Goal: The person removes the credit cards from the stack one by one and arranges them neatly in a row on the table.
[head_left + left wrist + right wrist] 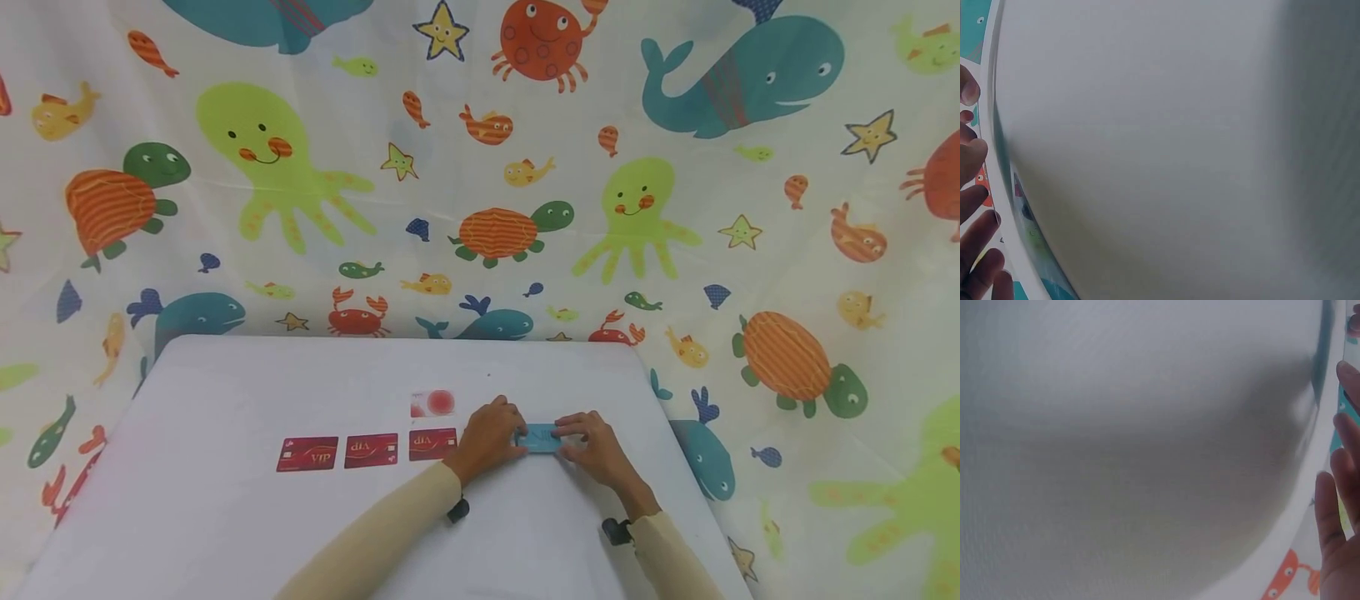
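Observation:
A light-blue card [540,438] lies between the two hands, right of the red cards on the white table [225,533]. My left hand [489,437] holds its left end, fingers at the upper corner and thumb near the lower one. At the right end, my right hand [600,452] grips it the same way, fingertips along the top edge and thumb below. The wrist views catch only bent fingers, the left hand [975,244] at one border and the right hand [1344,550] at the other; the card is out of sight there.
Left of the hands, a red VIP card [307,454], a second red card [371,450] and a third red card [432,444] form a row. Above the third lies a white card with a red circle [432,403]. Behind the table hangs a sea-animal curtain [450,183].

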### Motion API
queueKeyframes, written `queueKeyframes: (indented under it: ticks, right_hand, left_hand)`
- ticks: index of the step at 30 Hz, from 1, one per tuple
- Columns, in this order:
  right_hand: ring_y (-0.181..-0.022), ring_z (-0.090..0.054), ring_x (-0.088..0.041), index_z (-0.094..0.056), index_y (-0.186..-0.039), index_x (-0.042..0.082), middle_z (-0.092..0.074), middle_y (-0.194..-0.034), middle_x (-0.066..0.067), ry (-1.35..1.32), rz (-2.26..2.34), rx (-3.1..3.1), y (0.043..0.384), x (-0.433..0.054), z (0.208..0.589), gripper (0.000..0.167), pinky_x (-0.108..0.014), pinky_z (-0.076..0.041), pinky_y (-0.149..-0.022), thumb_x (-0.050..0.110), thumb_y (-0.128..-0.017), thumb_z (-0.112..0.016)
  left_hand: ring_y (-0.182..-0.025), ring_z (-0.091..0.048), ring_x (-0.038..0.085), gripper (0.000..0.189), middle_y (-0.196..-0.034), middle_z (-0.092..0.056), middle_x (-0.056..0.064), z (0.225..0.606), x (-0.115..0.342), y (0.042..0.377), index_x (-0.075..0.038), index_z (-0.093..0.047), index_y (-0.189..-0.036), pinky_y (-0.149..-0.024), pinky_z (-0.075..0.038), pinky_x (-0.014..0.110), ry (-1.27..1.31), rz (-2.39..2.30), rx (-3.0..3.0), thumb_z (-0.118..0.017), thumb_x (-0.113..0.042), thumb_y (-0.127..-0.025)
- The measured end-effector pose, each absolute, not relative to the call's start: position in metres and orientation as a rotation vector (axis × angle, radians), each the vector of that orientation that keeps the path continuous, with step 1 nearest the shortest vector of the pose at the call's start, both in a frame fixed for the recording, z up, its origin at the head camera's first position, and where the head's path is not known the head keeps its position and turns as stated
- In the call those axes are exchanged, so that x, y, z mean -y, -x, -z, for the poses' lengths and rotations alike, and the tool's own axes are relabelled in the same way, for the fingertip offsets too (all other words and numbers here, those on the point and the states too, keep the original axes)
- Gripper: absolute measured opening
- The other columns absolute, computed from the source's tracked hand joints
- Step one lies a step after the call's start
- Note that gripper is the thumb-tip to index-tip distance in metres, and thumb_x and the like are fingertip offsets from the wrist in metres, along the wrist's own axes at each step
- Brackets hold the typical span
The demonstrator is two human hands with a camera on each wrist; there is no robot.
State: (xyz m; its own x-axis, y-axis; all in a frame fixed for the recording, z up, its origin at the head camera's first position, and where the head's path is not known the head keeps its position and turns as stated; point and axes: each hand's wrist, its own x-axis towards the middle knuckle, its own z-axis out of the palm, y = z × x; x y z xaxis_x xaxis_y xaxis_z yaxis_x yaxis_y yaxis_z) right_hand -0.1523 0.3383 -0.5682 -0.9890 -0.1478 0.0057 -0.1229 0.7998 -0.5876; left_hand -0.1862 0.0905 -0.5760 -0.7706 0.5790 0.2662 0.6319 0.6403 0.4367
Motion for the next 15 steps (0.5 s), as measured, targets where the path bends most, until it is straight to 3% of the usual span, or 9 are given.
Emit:
queueKeyframes:
  ticks: [7, 15]
  right_hand:
    - [-0.116, -0.06, -0.018, -0.084, -0.112, 0.023, -0.076, -0.125, 0.005, 0.199, 0.95, -2.936, 0.1523, -0.3377, 0.5724, 0.028, -0.032, -0.055, -0.092, 0.01, -0.087, -0.088]
    - [-0.114, -0.06, -0.019, -0.085, -0.11, 0.017, -0.077, -0.124, 0.002, 0.179, 0.952, -2.965, 0.1501, -0.3289, 0.5694, 0.027, -0.034, -0.054, -0.092, 0.005, -0.086, -0.088]
  left_hand:
    - [-0.1, -0.064, 0.013, 0.033, -0.111, -0.08, -0.005, 0.5806, -0.0907, 0.1857, -0.021, -0.084, -0.112, -0.088, -0.058, 0.025, 1.002, 0.811, 2.781, -0.09, -0.039, -0.085]
    - [-0.098, -0.062, 0.012, 0.033, -0.111, -0.079, -0.004, 0.5864, -0.0912, 0.188, -0.021, -0.084, -0.113, -0.086, -0.057, 0.024, 0.992, 0.798, 2.787, -0.09, -0.039, -0.086]
